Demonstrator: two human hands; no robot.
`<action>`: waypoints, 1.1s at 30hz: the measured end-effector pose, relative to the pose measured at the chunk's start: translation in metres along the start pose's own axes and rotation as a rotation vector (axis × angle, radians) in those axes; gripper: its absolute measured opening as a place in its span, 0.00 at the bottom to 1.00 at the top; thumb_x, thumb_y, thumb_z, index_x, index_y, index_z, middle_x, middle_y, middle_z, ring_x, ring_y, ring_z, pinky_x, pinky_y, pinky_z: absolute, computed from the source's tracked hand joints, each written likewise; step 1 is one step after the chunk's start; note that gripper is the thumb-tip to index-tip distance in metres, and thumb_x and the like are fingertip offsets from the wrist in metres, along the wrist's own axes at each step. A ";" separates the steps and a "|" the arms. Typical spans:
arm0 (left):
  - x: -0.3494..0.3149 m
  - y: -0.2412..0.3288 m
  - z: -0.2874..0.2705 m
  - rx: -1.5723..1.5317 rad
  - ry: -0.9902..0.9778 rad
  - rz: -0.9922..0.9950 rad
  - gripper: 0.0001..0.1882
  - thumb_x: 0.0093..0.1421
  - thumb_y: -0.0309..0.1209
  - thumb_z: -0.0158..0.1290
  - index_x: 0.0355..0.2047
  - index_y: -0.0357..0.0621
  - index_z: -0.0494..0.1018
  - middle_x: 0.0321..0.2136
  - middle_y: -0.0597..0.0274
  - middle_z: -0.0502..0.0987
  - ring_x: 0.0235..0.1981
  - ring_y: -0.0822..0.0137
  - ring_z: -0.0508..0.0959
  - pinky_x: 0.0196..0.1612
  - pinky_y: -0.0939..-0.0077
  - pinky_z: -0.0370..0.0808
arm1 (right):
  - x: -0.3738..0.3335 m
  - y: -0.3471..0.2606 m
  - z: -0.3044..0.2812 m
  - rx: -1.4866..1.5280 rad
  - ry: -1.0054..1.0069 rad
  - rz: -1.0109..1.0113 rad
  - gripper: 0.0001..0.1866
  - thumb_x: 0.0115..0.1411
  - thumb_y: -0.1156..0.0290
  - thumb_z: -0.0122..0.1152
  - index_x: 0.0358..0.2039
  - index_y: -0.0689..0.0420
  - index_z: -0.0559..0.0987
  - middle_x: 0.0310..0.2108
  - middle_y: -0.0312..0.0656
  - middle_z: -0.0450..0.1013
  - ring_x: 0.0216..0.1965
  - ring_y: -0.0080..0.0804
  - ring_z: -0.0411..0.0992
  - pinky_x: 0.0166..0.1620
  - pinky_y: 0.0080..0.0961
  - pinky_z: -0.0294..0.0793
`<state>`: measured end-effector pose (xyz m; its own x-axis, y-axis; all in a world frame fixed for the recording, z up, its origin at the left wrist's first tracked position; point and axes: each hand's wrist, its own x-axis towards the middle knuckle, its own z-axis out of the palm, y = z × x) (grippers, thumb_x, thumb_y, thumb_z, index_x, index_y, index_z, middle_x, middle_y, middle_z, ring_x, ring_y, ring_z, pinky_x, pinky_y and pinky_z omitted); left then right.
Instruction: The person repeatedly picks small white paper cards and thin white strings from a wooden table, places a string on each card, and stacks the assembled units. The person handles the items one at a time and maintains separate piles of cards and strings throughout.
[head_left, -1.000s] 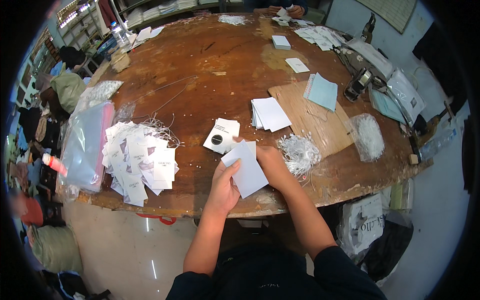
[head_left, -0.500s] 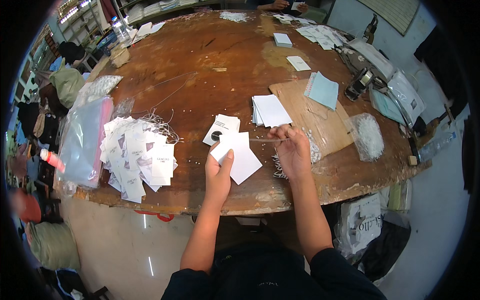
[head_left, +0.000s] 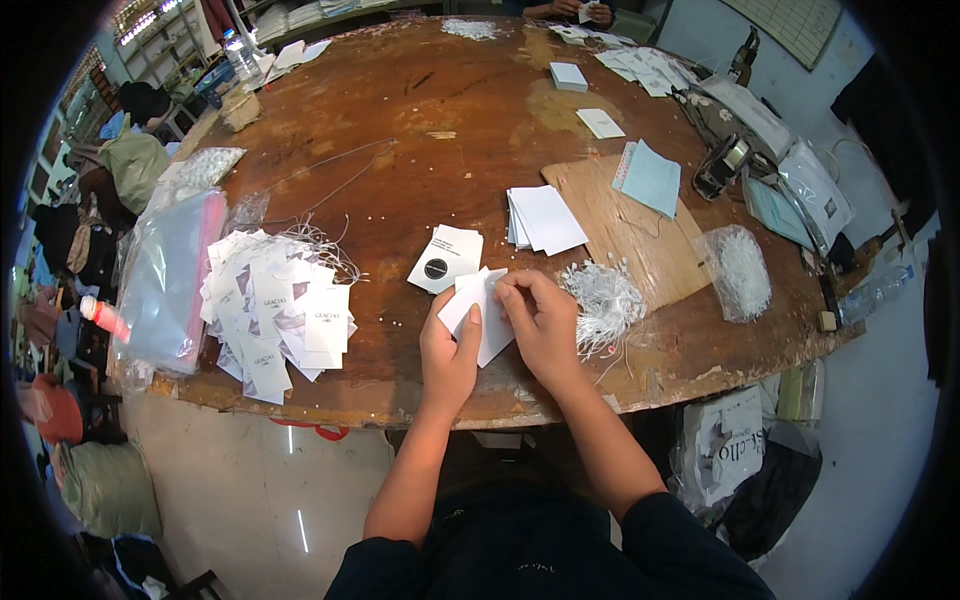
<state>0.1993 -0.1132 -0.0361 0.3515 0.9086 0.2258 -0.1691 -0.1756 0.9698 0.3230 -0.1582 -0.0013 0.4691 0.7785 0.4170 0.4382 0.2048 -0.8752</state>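
Note:
My left hand (head_left: 450, 352) is closed around two white cards (head_left: 490, 342), thumb on top, above the table's near edge. The cards overlap at an angle. My right hand (head_left: 545, 328) is pinched at their upper right edge; whatever lies between its fingertips is hidden. To the right of that hand lies a tangled bundle of white strings (head_left: 605, 305). Just beyond the left hand is a small stack of printed cards (head_left: 455, 248) with a black circle on the top one. Blank white cards (head_left: 548, 220) are stacked farther right. On the left, white tags with strings (head_left: 265, 310) form a loose heap.
Clear plastic sleeves (head_left: 165, 290) lie at the table's left edge. A thin board (head_left: 660, 262) carries a light blue sheet (head_left: 650, 180); beside it sits a bag of white strings (head_left: 737, 272). A metal clamp-like device (head_left: 718, 168) stands at right. Another person's hands (head_left: 580, 10) hold a card at the far side.
My right hand has come left and down to the cards from where it held a thin strand stretched out. The string bundle is now uncovered. The cards have turned in my left hand.

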 end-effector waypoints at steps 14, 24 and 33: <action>-0.002 0.012 -0.003 0.551 -0.014 0.411 0.17 0.59 0.24 0.57 0.49 0.42 0.74 0.43 0.56 0.79 0.42 0.54 0.80 0.46 0.64 0.76 | 0.002 0.001 -0.001 0.062 -0.070 0.054 0.04 0.68 0.74 0.57 0.36 0.62 0.76 0.29 0.35 0.72 0.27 0.20 0.69 0.32 0.19 0.69; -0.007 0.026 -0.008 1.109 0.046 0.887 0.12 0.51 0.29 0.61 0.38 0.55 0.83 0.42 0.72 0.78 0.43 0.63 0.75 0.42 0.66 0.69 | 0.007 0.000 -0.028 0.527 -0.239 0.572 0.09 0.64 0.67 0.63 0.31 0.60 0.80 0.23 0.31 0.72 0.23 0.14 0.64 0.27 0.17 0.63; 0.017 0.046 -0.103 1.342 0.302 0.532 0.20 0.51 0.23 0.59 0.46 0.47 0.79 0.43 0.61 0.76 0.44 0.53 0.75 0.50 0.57 0.70 | 0.071 0.026 -0.062 -0.039 0.044 0.264 0.13 0.60 0.63 0.67 0.31 0.62 0.80 0.23 0.38 0.75 0.26 0.26 0.72 0.34 0.24 0.72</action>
<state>0.1023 -0.0672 0.0031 0.2932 0.6392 0.7110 0.8061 -0.5651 0.1757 0.4152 -0.1348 0.0211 0.6034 0.7754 0.1863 0.3248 -0.0255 -0.9454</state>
